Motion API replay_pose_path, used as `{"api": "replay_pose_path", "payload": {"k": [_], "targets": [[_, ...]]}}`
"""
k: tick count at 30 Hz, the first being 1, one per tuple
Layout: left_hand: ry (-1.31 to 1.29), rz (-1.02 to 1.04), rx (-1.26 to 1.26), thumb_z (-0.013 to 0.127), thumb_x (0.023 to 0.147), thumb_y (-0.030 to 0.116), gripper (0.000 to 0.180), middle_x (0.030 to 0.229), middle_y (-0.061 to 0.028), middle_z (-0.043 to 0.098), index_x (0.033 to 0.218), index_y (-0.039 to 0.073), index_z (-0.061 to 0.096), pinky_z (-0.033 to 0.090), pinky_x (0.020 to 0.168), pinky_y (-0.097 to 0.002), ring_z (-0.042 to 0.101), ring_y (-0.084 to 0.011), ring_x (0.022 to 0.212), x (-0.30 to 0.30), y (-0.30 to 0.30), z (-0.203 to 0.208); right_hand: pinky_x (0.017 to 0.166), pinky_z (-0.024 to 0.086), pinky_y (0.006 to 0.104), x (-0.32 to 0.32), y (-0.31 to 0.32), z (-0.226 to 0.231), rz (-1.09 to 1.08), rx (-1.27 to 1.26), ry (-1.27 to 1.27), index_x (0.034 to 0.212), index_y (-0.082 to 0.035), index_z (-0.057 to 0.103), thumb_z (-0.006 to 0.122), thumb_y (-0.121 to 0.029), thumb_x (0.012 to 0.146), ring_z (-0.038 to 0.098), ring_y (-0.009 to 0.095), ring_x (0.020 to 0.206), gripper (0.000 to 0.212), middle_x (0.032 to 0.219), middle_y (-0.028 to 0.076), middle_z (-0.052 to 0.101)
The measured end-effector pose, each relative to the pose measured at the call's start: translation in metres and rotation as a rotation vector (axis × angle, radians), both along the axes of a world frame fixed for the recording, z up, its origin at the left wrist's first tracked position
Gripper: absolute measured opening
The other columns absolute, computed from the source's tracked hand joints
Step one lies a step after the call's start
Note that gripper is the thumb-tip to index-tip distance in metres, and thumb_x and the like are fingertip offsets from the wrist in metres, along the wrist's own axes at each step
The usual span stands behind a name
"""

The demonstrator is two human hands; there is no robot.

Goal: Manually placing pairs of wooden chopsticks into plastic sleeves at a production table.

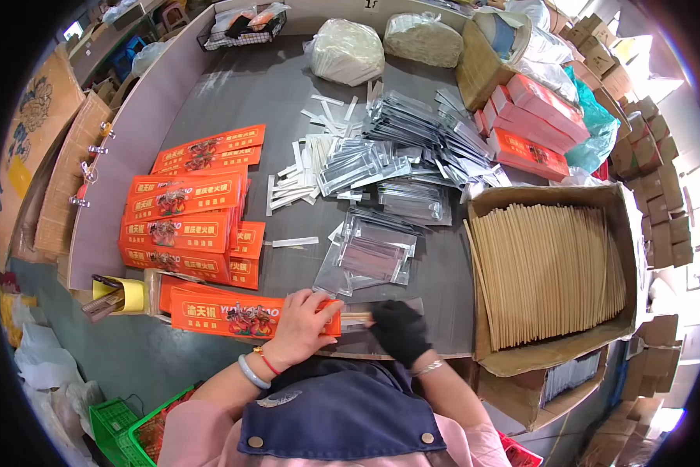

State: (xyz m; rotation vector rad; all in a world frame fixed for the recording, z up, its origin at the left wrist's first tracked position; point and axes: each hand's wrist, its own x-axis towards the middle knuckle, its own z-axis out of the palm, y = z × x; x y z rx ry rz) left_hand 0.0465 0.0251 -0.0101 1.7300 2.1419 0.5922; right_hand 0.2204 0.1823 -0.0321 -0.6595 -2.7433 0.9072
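My left hand (299, 327) rests bare on a long orange printed sleeve (225, 313) at the near edge of the grey table (249, 93), holding it down. My right hand (398, 331), in a black glove, grips a clear plastic packet (385, 310) with a wooden stick in it, its end meeting the open end of the orange sleeve. Just beyond my hands lies a small heap of clear packets (369, 253).
A stack of orange sleeves (186, 222) lies at left. White paper strips (303, 167) and more clear packets (412, 136) cover the middle. A cardboard box of wooden chopsticks (548, 272) stands at right, red boxes (533, 121) and bags behind. Yellow tape roll (124, 294) near left.
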Motion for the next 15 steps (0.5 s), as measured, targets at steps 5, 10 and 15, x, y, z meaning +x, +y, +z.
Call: {"api": "replay_pose_path", "payload": {"k": [5, 10, 15], "targets": [[0.001, 0.023, 0.021, 0.088, 0.057, 0.025, 0.076, 0.121, -0.0078, 0.054, 0.125, 0.011, 0.059, 0.039, 0.098, -0.0453, 0.048, -0.0307, 0.115, -0.002, 0.000, -0.005, 0.071, 0.052, 0.0406, 0.011, 0.000, -0.017, -0.225, -0.037, 0.012, 0.085, -0.006, 0.066, 0.075, -0.020, 0.076, 0.065, 0.030, 0.081, 0.019, 0.082, 0.012, 0.065], [0.024, 0.012, 0.020, 0.088, 0.056, 0.024, 0.077, 0.121, -0.0082, 0.054, 0.125, 0.008, 0.058, 0.040, 0.096, -0.0443, 0.048, -0.0299, 0.115, 0.002, 0.003, 0.000, 0.076, 0.054, 0.0380, 0.023, -0.002, -0.047, -0.526, -0.474, 0.068, 0.093, -0.005, 0.066, 0.075, -0.015, 0.078, 0.069, 0.028, 0.087, 0.020, 0.091, 0.012, 0.070], [0.009, -0.035, 0.002, 0.087, 0.056, 0.021, 0.077, 0.123, -0.0087, 0.054, 0.127, 0.012, 0.058, 0.041, 0.096, -0.0445, 0.049, -0.0305, 0.116, -0.008, 0.004, -0.003, 0.081, 0.053, 0.0356, -0.029, -0.031, 0.011, -0.176, -0.741, 0.067, 0.107, -0.006, 0.062, 0.076, -0.021, 0.081, 0.066, 0.027, 0.089, 0.033, 0.099, 0.010, 0.067]]}}
